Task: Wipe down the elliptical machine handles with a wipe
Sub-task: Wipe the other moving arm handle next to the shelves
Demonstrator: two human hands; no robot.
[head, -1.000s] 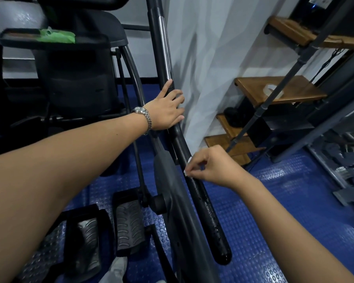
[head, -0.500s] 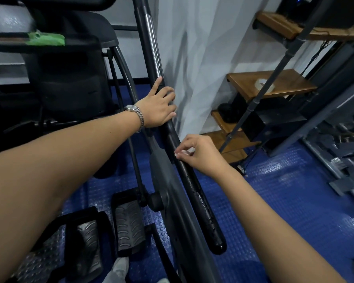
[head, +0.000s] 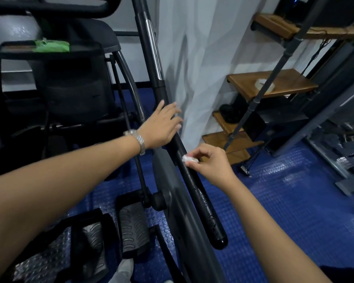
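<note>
Head view of an elliptical machine with one long black handle (head: 194,186) running from the top centre of the frame down to its rounded free end at lower right. The right hand (head: 209,163) pinches a small crumpled white wipe (head: 189,158) between thumb and fingertips, closed on it, and presses it against the handle roughly midway along the black grip. The left hand (head: 164,124), with a metal watch (head: 138,140) at the wrist, lies on the same handle just above the wipe; its fingers are spread loosely over the bar and not closed around it, so it appears to steady the bar and no more.

Progress, as a judgement: the stretch of grip between the wipe and the free end shows glossy streaks and beads, which suggests it is already wet from wiping. The section under and above the left hand, up to the chrome part (head: 154,48), looks dry and probably remains to be done. A second handle is not clearly identifiable on the left edge of the machine, so its state cannot be told. A green cloth (head: 50,45) rests on the console tray (head: 86,50) at upper left, well apart from both hands.
</note>
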